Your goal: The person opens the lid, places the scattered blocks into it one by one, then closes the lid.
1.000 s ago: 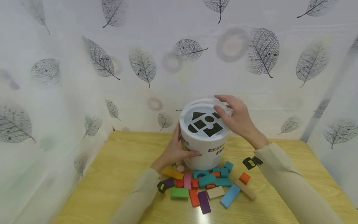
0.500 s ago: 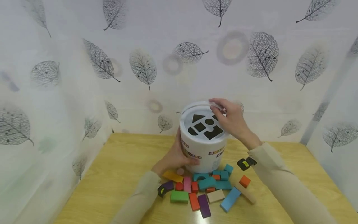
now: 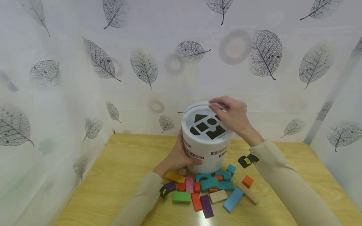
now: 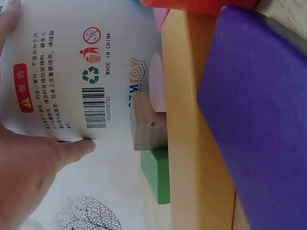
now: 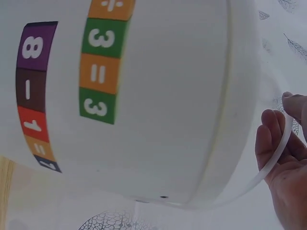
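Note:
A white bucket (image 3: 208, 161) stands on the table, its round lid (image 3: 188, 121) pierced with dark shape cut-outs. My left hand (image 3: 177, 157) grips the bucket's left side, thumb across the front; the left wrist view shows this hand (image 4: 29, 167) against the printed label (image 4: 94, 108). Over the lid's right rim, my right hand (image 3: 233, 114) holds the bucket's thin white handle (image 5: 277, 158), which passes between its thumb and fingers in the right wrist view. The right hand hides a cut-out in part.
Loose blocks lie in front of the bucket: teal (image 3: 209, 183), green (image 3: 181, 197), purple (image 3: 207, 206), blue (image 3: 233, 199), yellow (image 3: 175, 177) and several more. Leaf-patterned sheeting (image 3: 198, 78) closes off the back and sides of the wooden table (image 3: 127, 157).
My right hand has moved left over the lid's rim, its fingers closing on the handle. The left hand keeps its grip on the bucket. The blocks have stayed put.

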`<state>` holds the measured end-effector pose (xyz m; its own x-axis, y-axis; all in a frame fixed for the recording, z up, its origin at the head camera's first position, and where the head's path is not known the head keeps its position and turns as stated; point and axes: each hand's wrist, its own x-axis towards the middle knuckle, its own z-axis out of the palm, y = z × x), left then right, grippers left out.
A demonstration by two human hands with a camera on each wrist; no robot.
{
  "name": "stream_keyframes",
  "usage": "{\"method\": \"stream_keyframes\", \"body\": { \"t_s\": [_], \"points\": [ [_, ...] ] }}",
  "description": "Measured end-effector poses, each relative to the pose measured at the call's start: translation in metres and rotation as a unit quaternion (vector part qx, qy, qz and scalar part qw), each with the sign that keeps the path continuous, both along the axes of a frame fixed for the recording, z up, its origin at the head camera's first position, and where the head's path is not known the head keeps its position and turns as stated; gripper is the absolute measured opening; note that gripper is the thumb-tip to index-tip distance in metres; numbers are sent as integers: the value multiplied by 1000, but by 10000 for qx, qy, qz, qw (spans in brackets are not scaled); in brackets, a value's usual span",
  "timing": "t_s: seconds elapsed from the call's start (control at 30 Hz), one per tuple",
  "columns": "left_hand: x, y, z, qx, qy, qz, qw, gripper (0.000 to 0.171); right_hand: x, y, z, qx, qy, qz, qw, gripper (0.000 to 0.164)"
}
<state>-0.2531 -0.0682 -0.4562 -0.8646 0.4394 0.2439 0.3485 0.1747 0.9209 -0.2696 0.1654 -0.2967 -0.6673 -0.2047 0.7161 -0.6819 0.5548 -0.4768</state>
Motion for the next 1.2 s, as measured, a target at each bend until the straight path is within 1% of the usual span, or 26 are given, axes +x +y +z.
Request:
{"method": "stream_keyframes", "body": {
  "t_s": [0.17, 0.27, 0.4, 0.57, 0.73, 0.87, 1.1, 1.2],
  "points": [
    [-2, 0, -3, -16, 61, 96, 9999, 148, 1, -4, 6, -188, -149, 38, 9997, 13],
    [0, 1, -2, -5, 131, 184, 9997, 147, 2, -5, 9, -379, -162, 185, 9990, 11],
    [3, 2, 2, -16, 273, 335, 9991, 145, 6, -8, 17, -591, 5, 622, 9963, 9],
    [9, -8, 12, -108, 406, 716, 9965, 141, 15, -22, 33, -789, 185, 1153, 9900, 9],
    [14, -27, 21, -52, 602, 908, 9940, 137, 20, -43, 46, -1001, 305, 1467, 9836, 9],
    [18, -48, 28, -191, 736, 1039, 9917, 138, 23, -62, 54, -1177, 315, 1844, 9753, 9],
    [29, -99, 42, -535, 1180, 1196, 9843, 140, 22, -98, 56, -1467, 327, 2457, 9576, 9],
    [36, -119, 47, -648, 1360, 1275, 9803, 141, 24, -113, 55, -1515, 293, 2619, 9527, 8]
  ]
}}
